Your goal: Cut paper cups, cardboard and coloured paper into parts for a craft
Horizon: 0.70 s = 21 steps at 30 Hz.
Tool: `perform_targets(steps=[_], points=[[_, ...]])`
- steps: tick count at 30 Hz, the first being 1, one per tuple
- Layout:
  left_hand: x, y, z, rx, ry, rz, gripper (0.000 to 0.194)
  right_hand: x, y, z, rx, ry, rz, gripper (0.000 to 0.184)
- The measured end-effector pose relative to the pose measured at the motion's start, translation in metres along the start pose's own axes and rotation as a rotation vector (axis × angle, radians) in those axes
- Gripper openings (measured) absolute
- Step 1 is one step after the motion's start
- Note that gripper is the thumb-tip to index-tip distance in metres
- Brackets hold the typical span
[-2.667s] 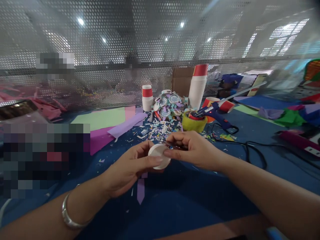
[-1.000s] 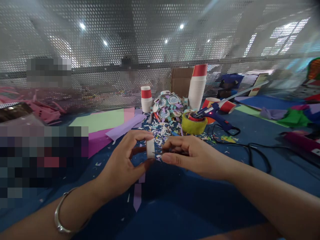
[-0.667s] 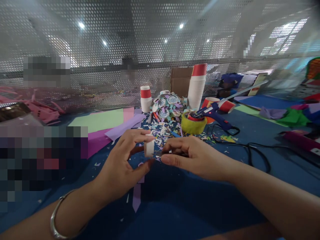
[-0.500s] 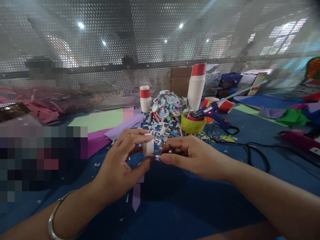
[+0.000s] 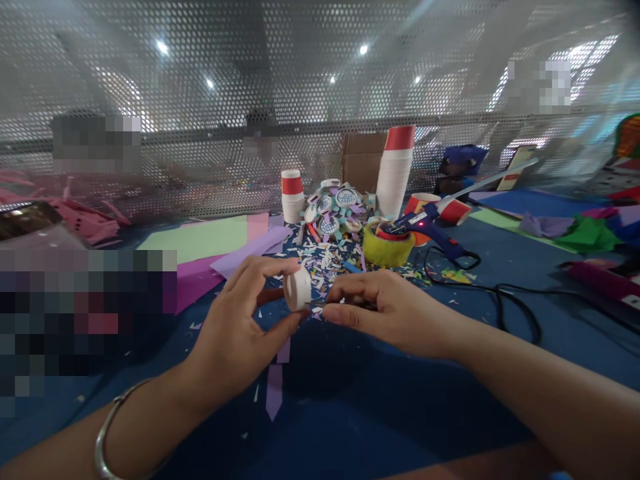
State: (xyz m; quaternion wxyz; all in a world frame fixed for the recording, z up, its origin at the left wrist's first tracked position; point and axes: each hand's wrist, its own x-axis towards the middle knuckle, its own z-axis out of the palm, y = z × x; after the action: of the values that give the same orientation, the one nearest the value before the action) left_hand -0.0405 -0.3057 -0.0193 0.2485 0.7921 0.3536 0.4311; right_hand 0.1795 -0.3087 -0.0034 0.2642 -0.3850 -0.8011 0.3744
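Observation:
My left hand (image 5: 235, 323) holds a short white paper ring (image 5: 301, 288), like the cut-off base of a paper cup, between thumb and fingers. Its round side is tilted toward the left. My right hand (image 5: 400, 313) is closed in a pinch just right of the ring. A thin pointed tool (image 5: 318, 305) pokes from its fingertips to the ring's lower edge; the rest of it is hidden by the fingers. Under the left hand lie purple paper strips (image 5: 274, 392) with a pointed end.
Beyond my hands are paper scraps (image 5: 320, 260), a heap of cut cup bases (image 5: 333, 207), a short cup stack (image 5: 293, 197) and a tall one (image 5: 395, 173). A glue gun (image 5: 425, 227) rests on yellow tape (image 5: 387, 247), its black cable (image 5: 485, 288) trailing right. Coloured sheets (image 5: 200, 240) lie left.
The white paper ring has turned slightly in my left fingers, showing more of its round side. My right hand has hardly moved.

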Motion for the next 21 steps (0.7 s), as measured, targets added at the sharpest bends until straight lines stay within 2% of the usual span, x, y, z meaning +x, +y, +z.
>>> perform_targets(steps=[6, 12, 21], points=[[-0.001, 0.000, -0.002, 0.073, -0.008, -0.015, 0.041, 0.000, -0.001, 0.002, -0.004, 0.000, 0.032, 0.025], [-0.002, 0.002, -0.002, 0.154, -0.011, 0.035, 0.042, 0.000, -0.001, 0.004, -0.055, 0.018, 0.016, 0.025], [-0.001, 0.012, -0.008, 0.532, -0.041, 0.309, 0.041, -0.001, -0.003, 0.007, -0.232, 0.075, 0.019, 0.022]])
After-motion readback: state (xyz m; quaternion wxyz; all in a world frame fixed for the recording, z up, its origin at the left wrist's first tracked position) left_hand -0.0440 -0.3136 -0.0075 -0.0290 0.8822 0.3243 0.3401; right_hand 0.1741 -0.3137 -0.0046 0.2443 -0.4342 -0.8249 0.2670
